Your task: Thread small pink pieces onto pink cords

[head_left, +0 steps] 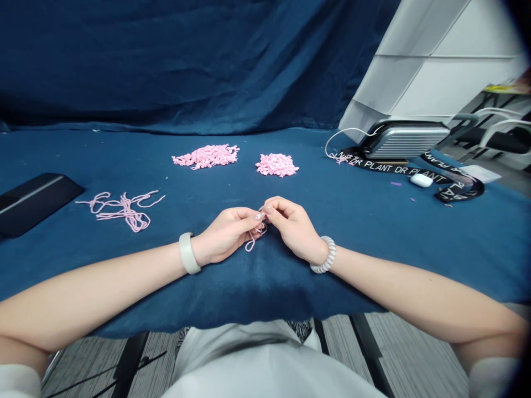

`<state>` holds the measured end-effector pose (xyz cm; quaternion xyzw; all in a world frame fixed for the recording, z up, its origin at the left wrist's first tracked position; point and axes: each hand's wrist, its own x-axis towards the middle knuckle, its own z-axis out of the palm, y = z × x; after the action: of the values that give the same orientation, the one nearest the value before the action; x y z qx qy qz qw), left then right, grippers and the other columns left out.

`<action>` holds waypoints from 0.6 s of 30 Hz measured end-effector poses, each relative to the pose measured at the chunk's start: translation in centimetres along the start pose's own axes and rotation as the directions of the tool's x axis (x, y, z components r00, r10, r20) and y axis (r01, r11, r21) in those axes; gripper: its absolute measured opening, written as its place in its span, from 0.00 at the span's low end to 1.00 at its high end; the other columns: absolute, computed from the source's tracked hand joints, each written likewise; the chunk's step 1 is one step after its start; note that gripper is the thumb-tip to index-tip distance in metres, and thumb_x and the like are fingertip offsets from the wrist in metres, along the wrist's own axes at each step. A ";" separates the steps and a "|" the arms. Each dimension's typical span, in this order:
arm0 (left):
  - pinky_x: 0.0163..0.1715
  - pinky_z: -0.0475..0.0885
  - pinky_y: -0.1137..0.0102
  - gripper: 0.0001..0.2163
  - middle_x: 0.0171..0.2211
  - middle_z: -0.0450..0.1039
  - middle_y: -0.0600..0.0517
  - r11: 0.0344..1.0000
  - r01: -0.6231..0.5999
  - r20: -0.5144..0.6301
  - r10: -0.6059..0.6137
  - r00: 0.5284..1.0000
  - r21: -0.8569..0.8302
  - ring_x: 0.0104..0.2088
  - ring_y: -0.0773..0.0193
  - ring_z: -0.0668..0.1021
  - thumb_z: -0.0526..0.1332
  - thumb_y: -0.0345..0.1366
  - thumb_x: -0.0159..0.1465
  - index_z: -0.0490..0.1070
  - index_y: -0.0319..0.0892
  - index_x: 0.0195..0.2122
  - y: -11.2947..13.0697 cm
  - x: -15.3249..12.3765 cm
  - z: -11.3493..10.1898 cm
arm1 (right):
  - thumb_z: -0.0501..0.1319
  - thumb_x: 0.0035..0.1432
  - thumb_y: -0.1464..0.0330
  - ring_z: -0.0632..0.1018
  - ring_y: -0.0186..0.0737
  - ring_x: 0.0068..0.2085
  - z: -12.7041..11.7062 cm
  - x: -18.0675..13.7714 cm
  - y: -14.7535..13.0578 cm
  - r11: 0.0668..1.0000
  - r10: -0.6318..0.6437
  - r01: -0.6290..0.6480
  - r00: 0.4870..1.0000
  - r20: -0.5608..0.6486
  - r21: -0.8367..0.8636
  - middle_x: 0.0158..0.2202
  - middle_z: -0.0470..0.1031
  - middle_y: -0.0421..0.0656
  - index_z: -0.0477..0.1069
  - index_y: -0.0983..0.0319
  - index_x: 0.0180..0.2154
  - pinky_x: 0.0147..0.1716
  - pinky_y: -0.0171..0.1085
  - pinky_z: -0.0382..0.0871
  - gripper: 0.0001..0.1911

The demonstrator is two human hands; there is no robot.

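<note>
A short length of pink yarn [249,244] hangs in a small loop under my fingers near the table's front. My left hand [230,232] pinches it between thumb and fingers. Meeting it fingertip to fingertip, my right hand [295,226] is closed in a pinch at the same yarn; the exact spot it grips is covered by the fingers. Beyond my hands lie two heaps of small pink knotted yarn pieces, a wider heap [209,157] and a rounder heap [276,165]. Several loose pink yarn strands [128,211] are spread out to the left.
On the left sits a black wedge-shaped object [37,202]. At the right are a silver ribbed case [409,141], a black lettered strap [385,167], a white earbud case [421,180] and purple scraps. A blue cloth [352,232] covers the table, with a blue curtain [166,66] behind.
</note>
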<state>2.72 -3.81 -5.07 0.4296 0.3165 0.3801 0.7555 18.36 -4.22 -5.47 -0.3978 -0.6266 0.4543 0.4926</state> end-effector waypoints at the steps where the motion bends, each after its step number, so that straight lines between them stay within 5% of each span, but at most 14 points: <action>1: 0.28 0.65 0.75 0.08 0.22 0.70 0.52 1.000 0.000 -0.004 0.000 1.000 0.003 0.25 0.71 0.71 0.68 0.34 0.52 0.73 0.35 0.24 0.0 0.0 0.0 | 0.58 0.56 0.60 0.68 0.33 0.31 0.0 0.0 0.0 1.000 0.007 -0.007 1.000 0.005 0.006 0.29 0.66 0.40 0.66 0.62 0.27 0.34 0.35 0.64 0.13; 10: 0.29 0.65 0.74 0.10 0.21 0.70 0.52 0.995 -0.003 -0.039 0.007 0.999 0.100 0.24 0.71 0.71 0.69 0.36 0.51 0.72 0.35 0.22 -0.1 -0.1 0.2 | 0.59 0.56 0.62 0.69 0.33 0.31 0.2 -0.1 -0.5 1.000 0.001 -0.001 1.000 0.005 -0.002 0.29 0.67 0.40 0.66 0.62 0.26 0.34 0.35 0.65 0.12; 18: 0.29 0.65 0.74 0.10 0.23 0.70 0.53 0.993 -0.011 -0.016 0.013 1.000 0.116 0.25 0.71 0.70 0.69 0.37 0.51 0.73 0.35 0.25 -0.2 -0.1 0.1 | 0.63 0.53 0.63 0.72 0.33 0.35 -0.5 0.3 0.8 0.934 0.074 -0.123 0.985 0.157 0.336 0.35 0.73 0.41 0.75 0.61 0.34 0.39 0.35 0.66 0.09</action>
<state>2.81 -3.98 -5.20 0.4714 0.3418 0.3692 0.7243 18.83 -3.61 -6.06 -0.3032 -0.5499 0.6082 0.4855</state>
